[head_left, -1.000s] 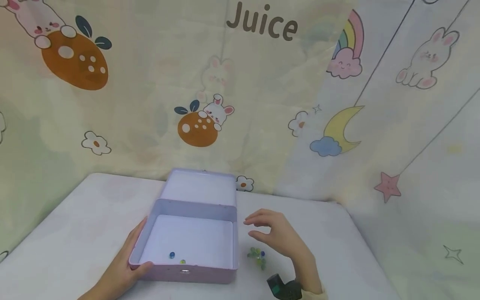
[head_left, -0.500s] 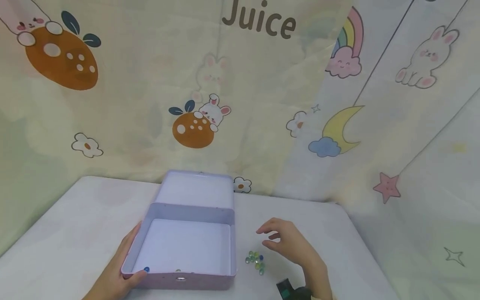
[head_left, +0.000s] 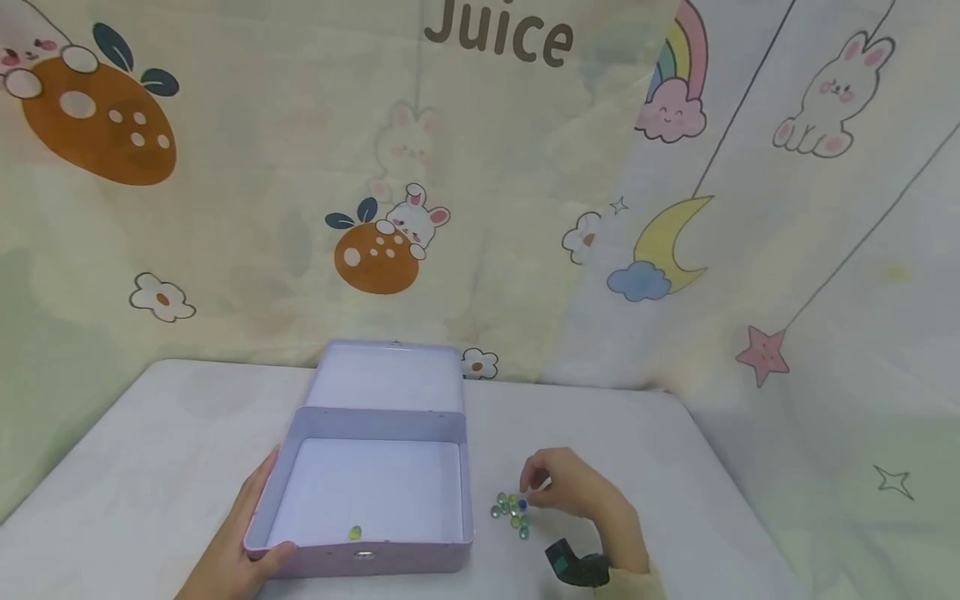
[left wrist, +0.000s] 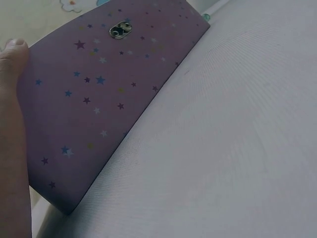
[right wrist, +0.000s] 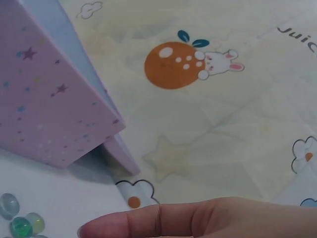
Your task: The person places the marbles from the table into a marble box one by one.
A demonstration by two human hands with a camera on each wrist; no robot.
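Open lilac tin (head_left: 375, 487) on a white table (head_left: 675, 467), lid (head_left: 386, 377) tipped back toward the printed curtain backdrop (head_left: 480, 208). Taken as landmark from here on.

At the tin's near-left corner: left hand (head_left: 240, 546), palm along the left wall, thumb hooked over the front rim, so grasping the tin. From the left wrist view, only the thumb (left wrist: 11, 59) seen against the star-printed front wall (left wrist: 104, 94), small metal clasp (left wrist: 119, 31) higher up on it.

Inside the tin, close to the front wall: one yellow-green marble (head_left: 355, 532), the rest of the floor bare white.

Just right of the tin's right wall, not touching it: a small cluster of glass marbles (head_left: 512, 512) on the tabletop. Right hand (head_left: 573, 492) directly over the cluster's far-right side, fingers curled down, tips meeting at a marble; whether actually pinched cannot be told. In the right wrist view, one finger (right wrist: 198, 220) lying level, a few marbles (right wrist: 20, 220) lower left, the tin's outer wall (right wrist: 44, 104) rising beyond.

Bare tabletop right of the marbles out to the table's right edge; more bare surface left of the tin.
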